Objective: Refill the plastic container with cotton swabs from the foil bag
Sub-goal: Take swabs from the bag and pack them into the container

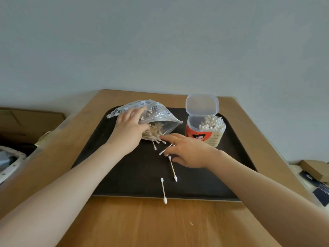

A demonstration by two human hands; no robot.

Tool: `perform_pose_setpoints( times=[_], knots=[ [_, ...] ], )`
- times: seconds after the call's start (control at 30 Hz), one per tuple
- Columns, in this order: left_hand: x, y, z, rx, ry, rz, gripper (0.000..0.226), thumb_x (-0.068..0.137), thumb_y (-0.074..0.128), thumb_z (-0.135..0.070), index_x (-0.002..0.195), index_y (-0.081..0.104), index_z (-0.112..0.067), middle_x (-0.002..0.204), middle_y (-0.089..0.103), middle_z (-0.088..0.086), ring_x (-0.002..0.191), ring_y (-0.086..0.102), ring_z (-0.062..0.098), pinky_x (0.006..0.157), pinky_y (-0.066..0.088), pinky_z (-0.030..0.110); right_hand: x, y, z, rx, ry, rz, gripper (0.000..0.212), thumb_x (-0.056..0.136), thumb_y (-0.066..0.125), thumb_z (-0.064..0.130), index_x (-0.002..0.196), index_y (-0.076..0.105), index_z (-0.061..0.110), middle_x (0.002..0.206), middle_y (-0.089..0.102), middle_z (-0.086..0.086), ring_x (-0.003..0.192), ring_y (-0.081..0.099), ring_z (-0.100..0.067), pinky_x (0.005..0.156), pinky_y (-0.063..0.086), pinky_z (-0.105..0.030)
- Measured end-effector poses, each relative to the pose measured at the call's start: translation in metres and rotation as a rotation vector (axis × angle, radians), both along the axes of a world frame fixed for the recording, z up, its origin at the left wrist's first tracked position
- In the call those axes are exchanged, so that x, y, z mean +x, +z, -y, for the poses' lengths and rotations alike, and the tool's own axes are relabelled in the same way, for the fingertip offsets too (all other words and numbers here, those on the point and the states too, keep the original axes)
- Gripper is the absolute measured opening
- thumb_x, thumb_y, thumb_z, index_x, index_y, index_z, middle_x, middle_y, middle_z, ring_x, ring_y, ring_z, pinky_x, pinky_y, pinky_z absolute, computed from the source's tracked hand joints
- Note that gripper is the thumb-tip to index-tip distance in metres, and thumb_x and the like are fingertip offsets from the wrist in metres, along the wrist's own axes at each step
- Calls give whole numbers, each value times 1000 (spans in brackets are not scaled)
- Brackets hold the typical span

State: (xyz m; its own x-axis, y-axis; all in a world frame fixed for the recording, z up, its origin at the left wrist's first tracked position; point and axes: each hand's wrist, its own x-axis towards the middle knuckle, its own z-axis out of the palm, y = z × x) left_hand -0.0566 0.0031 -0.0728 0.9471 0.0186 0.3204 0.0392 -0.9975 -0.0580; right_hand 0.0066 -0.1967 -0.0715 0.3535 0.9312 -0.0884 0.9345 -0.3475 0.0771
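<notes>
A crinkled foil bag (156, 111) lies on the black tray (124, 175), its mouth facing me and wooden-stemmed cotton swabs (154, 130) spilling out of it. My left hand (129, 130) grips the bag's upper side near the mouth. My right hand (187, 151) reaches with straight fingers to the mouth, index tip touching the spilled swabs; one swab (165, 149) lies slanted at its fingers. Two loose swabs (172, 168) (163, 190) lie nearer me, the second overhanging the tray's front edge. The clear plastic container (204, 135), orange-labelled with its lid (202, 104) flipped up, stands right of the bag with swabs upright inside.
The tray sits on a wooden table (160, 225) against a pale wall. A cardboard box (26, 120) stands off the table's left side. Small boxes and dark items (315, 171) lie beyond the right edge.
</notes>
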Motion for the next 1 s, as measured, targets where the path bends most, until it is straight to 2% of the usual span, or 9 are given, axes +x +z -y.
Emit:
perform_pose_setpoints(
  times=[0.1,0.17,0.27,0.33,0.47,0.57,0.7,0.87,1.0],
  knots=[
    [2,5,-8,-48,23,16,38,90,49,-4,126,53,-14,152,26,6,127,40,31,89,46,42,3,-3,-11,-1,-16,39,17,93,52,30,103,62,21,154,21,1,142,17,-20,103,42,-40],
    [4,8,-9,-96,18,37,46,90,49,-4,134,43,-15,146,34,3,114,50,27,69,50,38,4,-8,-16,90,-65,-2,17,92,52,27,99,64,18,150,30,-2,141,20,-21,105,39,-39],
    [7,9,-12,-107,-12,39,56,89,51,-5,140,34,-20,143,38,-1,106,55,24,61,48,33,5,-7,-32,433,-252,-150,19,91,48,20,103,61,12,129,52,-6,122,45,-23,94,45,-31],
    [8,10,-13,-134,-27,5,63,88,52,-7,144,27,-24,147,33,-5,107,55,22,61,46,30,7,-4,-51,509,-402,-178,26,94,47,24,111,57,8,117,57,-9,108,53,-24,87,48,-33],
    [4,17,-10,-193,-52,-108,74,87,53,-10,148,14,-28,154,18,-7,106,53,19,60,42,23,8,-13,-86,238,-619,-184,42,92,51,37,118,50,4,113,58,-13,105,54,-29,84,47,-37],
    [3,18,-8,-187,-54,-167,79,87,53,-11,148,6,-29,156,13,-6,73,42,11,45,26,16,5,-20,-95,176,-614,-73,32,91,53,15,120,50,2,122,56,-16,114,50,-31,91,42,-36],
    [3,18,-7,-171,-31,-189,83,87,53,-11,149,1,-27,157,7,-5,59,36,8,42,23,16,-9,-16,-96,146,-538,20,35,89,50,3,123,46,-2,123,56,-17,114,53,-32,91,43,-36],
    [6,14,-7,-102,-11,-139,88,85,52,-1,148,-5,-23,157,5,0,103,52,18,44,25,17,-11,5,-65,192,-492,19,29,89,45,-3,117,47,2,116,54,-15,101,60,-35,68,42,-36],
    [13,9,-7,-138,-2,-149,88,82,52,5,149,1,-24,157,-11,-2,128,37,25,49,33,17,-1,11,-34,259,-438,-52,13,93,44,4,104,50,7,107,58,-12,93,60,-30,66,45,-35]
  ],
)
